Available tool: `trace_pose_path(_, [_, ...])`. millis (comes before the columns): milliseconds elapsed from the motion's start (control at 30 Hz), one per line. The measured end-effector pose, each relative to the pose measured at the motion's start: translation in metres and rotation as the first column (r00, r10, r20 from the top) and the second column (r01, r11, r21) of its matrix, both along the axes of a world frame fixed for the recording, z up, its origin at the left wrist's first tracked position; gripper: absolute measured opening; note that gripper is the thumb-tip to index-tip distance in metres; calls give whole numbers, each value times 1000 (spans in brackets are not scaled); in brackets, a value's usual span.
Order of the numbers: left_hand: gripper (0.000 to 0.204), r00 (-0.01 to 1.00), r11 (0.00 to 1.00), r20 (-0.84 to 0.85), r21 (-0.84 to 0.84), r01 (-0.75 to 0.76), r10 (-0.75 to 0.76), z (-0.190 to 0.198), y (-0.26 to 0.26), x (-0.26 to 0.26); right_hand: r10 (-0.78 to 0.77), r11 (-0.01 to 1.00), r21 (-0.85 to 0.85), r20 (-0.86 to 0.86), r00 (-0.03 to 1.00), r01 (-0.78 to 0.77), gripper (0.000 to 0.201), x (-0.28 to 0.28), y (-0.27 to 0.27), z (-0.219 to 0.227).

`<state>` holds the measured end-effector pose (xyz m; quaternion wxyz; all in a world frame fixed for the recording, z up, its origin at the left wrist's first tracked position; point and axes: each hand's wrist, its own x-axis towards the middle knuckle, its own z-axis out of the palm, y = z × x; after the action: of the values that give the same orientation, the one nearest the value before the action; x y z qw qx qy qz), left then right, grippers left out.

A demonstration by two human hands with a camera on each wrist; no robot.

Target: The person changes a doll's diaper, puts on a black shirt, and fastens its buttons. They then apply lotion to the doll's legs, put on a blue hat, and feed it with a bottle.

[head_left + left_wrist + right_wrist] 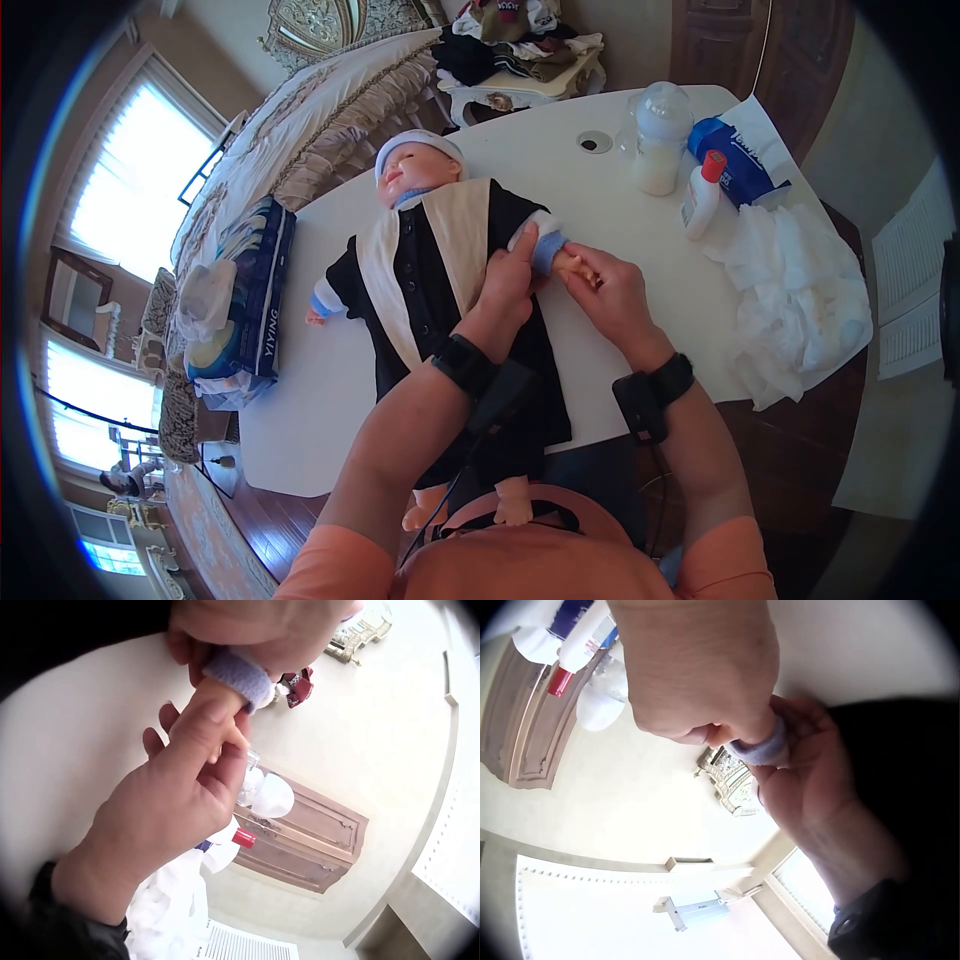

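A baby doll (pixel 420 168) in a white cap lies on its back on a white table, dressed in a black robe (pixel 408 285) with cream front panels and dark buttons. My left hand (pixel 508 283) grips the doll's sleeve near its blue cuff (pixel 548 252), thumb on top. Just past that cuff, my right hand (pixel 612 305) pinches the doll's small hand (pixel 572 264) between thumb and fingers. The left wrist view shows the blue cuff (pixel 238 678) around the doll's wrist, with my right hand (pixel 169 791) holding below it. My right hand (pixel 701 671) partly hides the doll's hand in the right wrist view.
A blue diaper pack (pixel 250 300) stands along the table's left side. At the right are a baby bottle (pixel 660 140), a white bottle with a red cap (pixel 702 200), a blue wipes pack (pixel 735 160) and crumpled white tissue (pixel 790 290). A bed (pixel 300 130) stands beyond the table.
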<state>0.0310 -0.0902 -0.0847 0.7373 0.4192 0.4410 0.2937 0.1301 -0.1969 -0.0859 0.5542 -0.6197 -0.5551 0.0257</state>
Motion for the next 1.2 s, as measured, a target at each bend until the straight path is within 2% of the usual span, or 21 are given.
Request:
trace_pose_path(33, [58, 1000, 1000, 0, 0, 0, 0, 0, 0, 0, 0, 1000, 0, 0, 1000, 0, 26, 0, 1, -4])
trace_pose_path(100, [56, 999, 1000, 33, 9, -3, 2, 1, -1, 0, 2, 990, -138, -120, 993, -19, 27, 0, 3, -10])
trace_pose_path(133, [56, 999, 1000, 32, 9, -1, 1, 1, -1, 0, 1, 990, -138, -121, 993, -18, 27, 0, 3, -10])
trace_pose_path(200, [55, 999, 1000, 53, 6, 10, -10, 4, -2, 0, 78, 977, -147, -423, 903, -154, 27, -1, 3, -8])
trace_pose_path(333, [43, 999, 1000, 38, -6, -10, 10, 7, -6, 2, 83, 929, -264, -534, 842, -259, 28, 2, -1, 2])
trace_pose_path(400, [44, 998, 999, 52, -21, -27, 28, 4, -3, 3, -2, 848, -487, -393, 919, -207, 26, 3, -3, 12])
trace_pose_path(433, [44, 998, 999, 52, -22, -25, 26, 3, -2, 3, -4, 848, -488, -394, 919, -205, 26, 3, -3, 10])
trace_pose_path(467, [45, 999, 1000, 36, -21, -21, 21, 1, -1, 3, -13, 878, -473, -177, 984, -73, 25, 1, -2, 6])
trace_pose_path(500, [46, 1000, 1000, 19, -21, -17, 18, 2, -2, 3, -35, 903, -427, 48, 998, 52, 24, 0, -2, 3])
trace_pose_path(533, [46, 1000, 1000, 20, -21, -17, 17, 3, -3, 3, -35, 903, -427, 49, 998, 53, 24, -1, -2, 1])
trace_pose_path(600, [47, 1000, 1000, -29, 7, -2, 2, 4, -5, 4, -129, 931, -335, 67, 989, 144, 25, -2, -1, -1])
trace_pose_path(733, [50, 999, 999, -46, 23, 30, -29, 3, -4, 3, -140, 965, -213, 72, 987, 153, 26, -3, 1, -3])
trace_pose_path(833, [51, 996, 998, -75, 31, 51, -48, 0, -4, 2, -114, 960, -257, 5, 994, 111, 27, -3, 1, 0])
trace_pose_path(867, [51, 995, 996, -73, 41, 77, -74, 0, -4, 1, -31, 957, -286, -299, 954, -58, 29, -2, 1, 2])
trace_pose_path(900, [51, 992, 993, -73, 49, 103, -100, 1, -4, 0, 37, 938, -262, -578, 815, -228, 30, -2, 1, 3])
trace_pose_path(1033, [49, 988, 990, -98, 59, 126, -119, 2, -3, 0, 33, 886, -347, -613, 789, -307, 31, 1, -2, 9])
trace_pose_path(1067, [47, 991, 992, -67, 40, 120, -117, 2, -3, 0, 12, 928, -333, -420, 907, -166, 30, -2, 0, 3])
trace_pose_path(1100, [45, 993, 993, -35, 20, 114, -114, 0, -2, 1, -33, 958, -286, -208, 978, -29, 28, -4, 1, 1])
trace_pose_path(1133, [45, 993, 993, -36, 20, 117, -116, -2, -2, 1, -35, 958, -287, -209, 977, -27, 28, -3, 1, 0])
trace_pose_path(1200, [41, 995, 995, -2, -5, 99, -99, -4, -1, 3, -64, 984, -166, 30, 997, 68, 24, -1, 0, 3])
